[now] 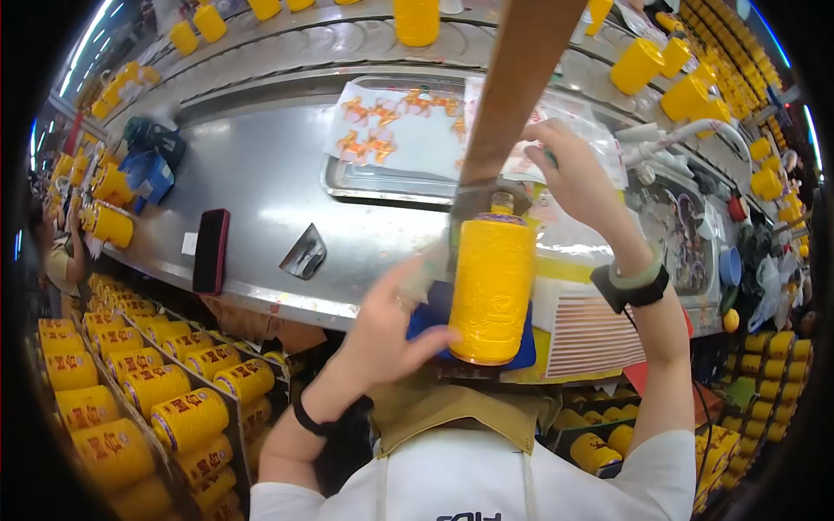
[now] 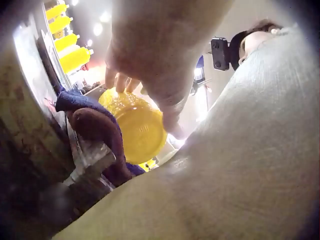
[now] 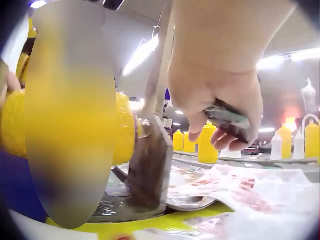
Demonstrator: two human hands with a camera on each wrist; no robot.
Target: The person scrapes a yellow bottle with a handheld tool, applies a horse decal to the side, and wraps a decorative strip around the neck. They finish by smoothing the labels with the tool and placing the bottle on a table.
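Note:
A yellow bottle point(image 1: 493, 291) with a textured surface lies on a blue cloth point(image 1: 427, 313), its neck pointing away from the person. Beside its base is the left hand point(image 1: 378, 330); the thumb touches the bottle, and the fingers extend loosely along its left side. The left wrist view shows the bottle's round base point(image 2: 142, 135) between the fingers and thumb of that hand. Beyond the neck, the right hand point(image 1: 578, 169) is raised near a wooden post point(image 1: 512, 87). Its fingers curl round a dark flat piece point(image 3: 230, 120) with a greenish edge.
A metal tray point(image 1: 334, 178) bears white sheets with orange figures. On the metal bench lie a phone point(image 1: 211, 252) and a dark pointed piece point(image 1: 304, 252). Yellow bottles point(image 1: 637, 66) stand along the conveyor behind. Crates of printed yellow bottles point(image 1: 189, 418) fill the lower left.

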